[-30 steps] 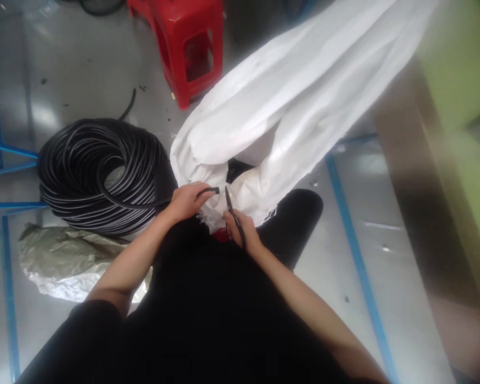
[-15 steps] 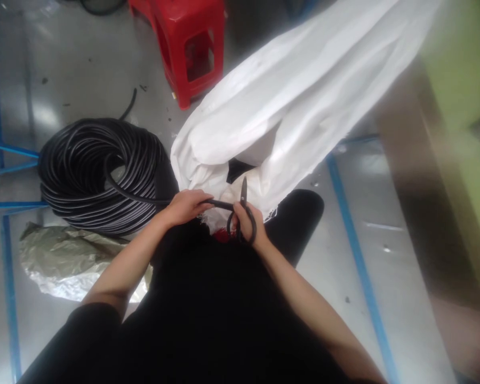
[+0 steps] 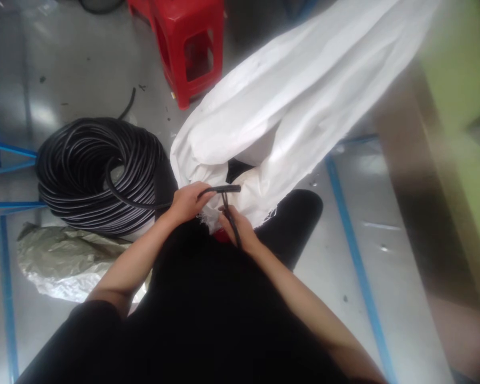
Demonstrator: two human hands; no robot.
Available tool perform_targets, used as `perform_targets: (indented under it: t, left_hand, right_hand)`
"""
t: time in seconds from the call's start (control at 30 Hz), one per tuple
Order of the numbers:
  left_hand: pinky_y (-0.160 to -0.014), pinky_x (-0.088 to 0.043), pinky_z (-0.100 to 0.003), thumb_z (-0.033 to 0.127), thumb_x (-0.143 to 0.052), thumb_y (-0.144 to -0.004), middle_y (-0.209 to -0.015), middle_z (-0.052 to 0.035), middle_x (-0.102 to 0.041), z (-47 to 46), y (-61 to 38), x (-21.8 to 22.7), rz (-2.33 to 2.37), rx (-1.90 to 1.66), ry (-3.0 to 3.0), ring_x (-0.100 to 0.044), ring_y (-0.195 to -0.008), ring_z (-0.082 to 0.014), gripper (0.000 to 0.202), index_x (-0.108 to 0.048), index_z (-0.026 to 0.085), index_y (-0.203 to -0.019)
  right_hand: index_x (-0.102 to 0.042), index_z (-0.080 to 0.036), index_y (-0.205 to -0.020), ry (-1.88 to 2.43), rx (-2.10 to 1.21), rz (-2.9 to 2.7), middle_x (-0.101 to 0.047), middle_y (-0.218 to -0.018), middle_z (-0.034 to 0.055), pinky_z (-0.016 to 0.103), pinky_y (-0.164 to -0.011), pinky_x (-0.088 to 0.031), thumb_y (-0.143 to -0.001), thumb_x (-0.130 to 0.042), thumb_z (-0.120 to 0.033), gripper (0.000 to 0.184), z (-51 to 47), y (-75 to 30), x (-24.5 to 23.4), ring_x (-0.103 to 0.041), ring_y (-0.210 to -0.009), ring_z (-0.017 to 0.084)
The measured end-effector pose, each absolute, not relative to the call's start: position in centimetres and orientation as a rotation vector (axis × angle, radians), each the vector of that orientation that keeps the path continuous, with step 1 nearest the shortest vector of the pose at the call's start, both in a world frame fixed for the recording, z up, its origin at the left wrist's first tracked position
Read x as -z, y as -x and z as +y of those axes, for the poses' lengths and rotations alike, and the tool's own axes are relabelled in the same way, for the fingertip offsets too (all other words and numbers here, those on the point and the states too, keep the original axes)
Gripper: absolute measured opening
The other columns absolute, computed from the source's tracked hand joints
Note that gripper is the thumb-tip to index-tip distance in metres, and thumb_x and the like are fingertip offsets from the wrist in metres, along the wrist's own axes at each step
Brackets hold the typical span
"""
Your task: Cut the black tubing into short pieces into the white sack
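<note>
My left hand (image 3: 188, 201) is closed round the free end of a black hose (image 3: 220, 189) that runs back to a big coil of black hose (image 3: 98, 173) on the floor at my left. My right hand (image 3: 238, 229) grips black scissors (image 3: 229, 213), whose blades point up and meet the hose end just right of my left hand. Both hands sit above my black-clad lap, at the mouth of a large white sack (image 3: 296, 101). Whether the blades are apart or together is too blurred to tell.
A red plastic stool (image 3: 188, 45) stands beyond the sack. A crumpled grey-green bag (image 3: 60, 261) lies under the coil. Blue lines (image 3: 356, 256) mark the grey floor. A metal surface with a green top (image 3: 456, 133) runs along the right.
My left hand pushed the hose end further right past my fingers. The scissors turned from flat, handles showing, to edge-on, with the blades meeting the hose.
</note>
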State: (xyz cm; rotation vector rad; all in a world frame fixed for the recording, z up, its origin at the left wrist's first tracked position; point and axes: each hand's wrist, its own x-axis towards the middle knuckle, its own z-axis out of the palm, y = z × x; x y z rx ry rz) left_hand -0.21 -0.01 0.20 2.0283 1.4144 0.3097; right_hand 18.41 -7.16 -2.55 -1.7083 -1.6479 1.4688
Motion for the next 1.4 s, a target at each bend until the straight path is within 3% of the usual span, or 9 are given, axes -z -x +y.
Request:
perform_targets:
  t: [0.1,0.23,0.4,0.53,0.77,0.97,1.13,1.4]
  left_hand:
    - [-0.065,-0.041,-0.024,0.040,-0.041,-0.093,-0.081,-0.0026,-0.064,-0.8,-0.6,0.0,1.366,-0.284,-2.036,-0.058,-0.074,-0.0148,0.033,-0.066,0.020,-0.088]
    - [-0.063,-0.040,-0.025,0.042,-0.041,-0.093,-0.079,-0.0023,-0.063,-1.1,-1.0,0.3,1.356,-0.261,-2.036,-0.057,-0.073,-0.0151,0.035,-0.066,0.020,-0.086]
    - [-0.065,-0.041,-0.024,0.041,-0.043,-0.092,-0.082,-0.0025,-0.066,-0.5,-0.3,0.8,1.356,-0.260,-1.979,-0.058,-0.074,-0.0150,0.032,-0.067,0.020,-0.087]
    - [-0.069,-0.043,-0.025,0.041,-0.045,-0.092,-0.086,-0.0028,-0.067,0.0,0.7,0.8,1.380,-0.294,-1.923,-0.060,-0.078,-0.0155,0.031,-0.067,0.020,-0.091]
    - [-0.075,-0.045,-0.025,0.036,-0.043,-0.093,-0.091,-0.0036,-0.067,-1.4,-0.5,1.1,1.178,-0.231,-1.973,-0.061,-0.083,-0.0159,0.029,-0.067,0.019,-0.098]
    - [-0.083,-0.046,-0.026,0.034,-0.045,-0.092,-0.104,-0.0046,-0.066,-1.8,-0.3,1.8,1.067,-0.165,-1.986,-0.061,-0.095,-0.0170,0.032,-0.060,0.021,-0.118]
    - [-0.075,-0.046,-0.024,0.035,-0.043,-0.093,-0.089,-0.0021,-0.066,-0.3,0.7,0.5,1.167,-0.240,-1.978,-0.060,-0.080,-0.0145,0.028,-0.066,0.022,-0.100]
    - [-0.076,-0.047,-0.028,0.034,-0.047,-0.092,-0.091,-0.0064,-0.068,2.5,0.5,-1.1,1.325,-0.513,-1.959,-0.062,-0.083,-0.0178,0.029,-0.066,0.017,-0.103]
  right_hand:
    - [-0.054,-0.024,-0.110,1.780,-1.425,-1.663,-0.066,-0.077,0.0031,0.030,-0.064,-0.044,-0.089,-0.045,-0.047,0.033,-6.9,-18.3,2.5,-0.061,-0.068,0.020]
    - [-0.057,-0.023,-0.094,1.815,-1.389,-1.641,-0.062,-0.069,0.0021,0.029,-0.060,-0.042,-0.091,-0.038,-0.051,0.034,-7.1,-18.1,2.4,-0.057,-0.061,0.019]
    - [-0.050,-0.022,-0.070,1.818,-1.365,-1.646,-0.054,-0.055,0.0006,0.027,-0.054,-0.040,-0.089,-0.038,-0.055,0.040,-7.4,-18.3,2.2,-0.054,-0.054,0.018]
    - [-0.046,-0.022,-0.064,1.789,-1.430,-1.570,-0.051,-0.049,-0.0010,0.027,-0.051,-0.041,-0.088,-0.040,-0.056,0.043,-7.3,-18.5,2.2,-0.052,-0.048,0.016]
    - [-0.052,-0.020,-0.075,1.673,-1.638,-1.142,-0.053,-0.047,-0.0038,0.024,-0.043,-0.042,-0.083,-0.048,-0.063,0.044,-6.8,-18.1,2.3,-0.051,-0.041,0.013]
    - [-0.050,-0.021,-0.070,1.702,-1.677,-0.982,-0.051,-0.044,-0.0039,0.025,-0.037,-0.040,-0.081,-0.051,-0.063,0.043,-5.9,-18.1,1.3,-0.049,-0.036,0.013]
    - [-0.050,-0.020,-0.074,1.702,-1.582,-1.125,-0.054,-0.050,-0.0024,0.023,-0.046,-0.044,-0.085,-0.045,-0.061,0.043,-4.6,-18.7,-0.4,-0.052,-0.044,0.012]
    - [-0.056,-0.022,-0.102,1.759,-1.426,-1.638,-0.066,-0.075,0.0023,0.029,-0.064,-0.047,-0.089,-0.044,-0.051,0.034,-4.3,-19.6,-1.7,-0.060,-0.065,0.017]
